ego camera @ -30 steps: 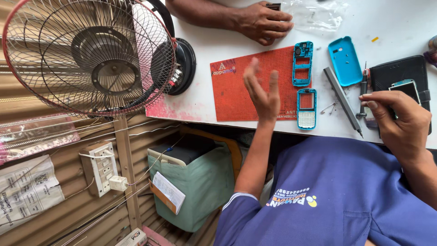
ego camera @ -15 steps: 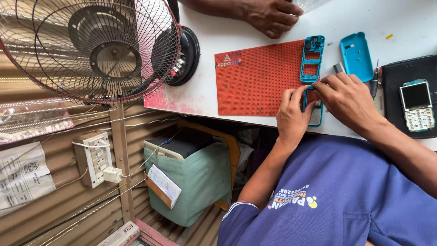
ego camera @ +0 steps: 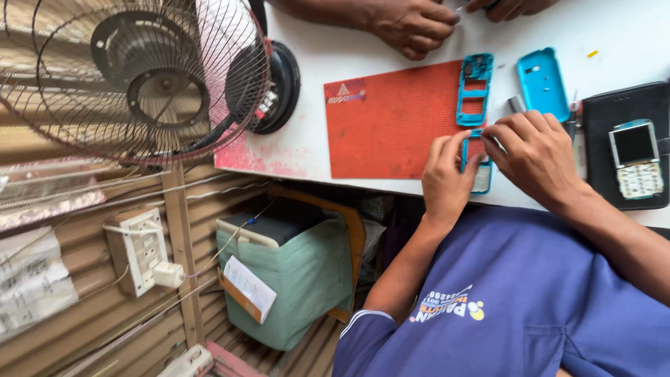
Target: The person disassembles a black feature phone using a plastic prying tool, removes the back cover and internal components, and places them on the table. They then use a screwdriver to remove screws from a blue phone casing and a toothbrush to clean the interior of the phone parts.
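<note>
Landmark: red mat (ego camera: 398, 119) on the white table (ego camera: 628, 28). Items listed from the wearer outward.

1. Blue shirt (ego camera: 516, 307), the wearer's own, at the near table edge.
2. Left hand (ego camera: 447, 178), at the mat's near right corner. Fingers curled narrow, tips pressed on the left side of the phone part.
3. Right hand (ego camera: 534, 153), just right of that corner. Fingers bent over the phone part's upper end, gripping it; whether something small is pinched there cannot be told.
4. Phone part (ego camera: 481, 174), a small blue-edged body with a pale face. It lies on the mat's right margin near the table edge, between the two hands and touched by both, mostly covered. Long axis runs from the near edge toward the far side; which end is its top cannot be told.
5. Blue phone frame (ego camera: 474, 91), with open windows, on the mat's right edge just beyond the phone part, long axis in line with it.
6. Blue back cover (ego camera: 543, 84), right of the mat, slightly tilted.
7. Black case (ego camera: 614, 112), further right, bearing a small keypad phone (ego camera: 635, 160), screen up.
8. Another person's hand (ego camera: 412, 28), beyond the mat's far edge, resting fisted.
9. Fan (ego camera: 132, 77), wire-caged, well left of the mat.
10. Green box (ego camera: 300, 279), below the table, left of the mat.
</note>
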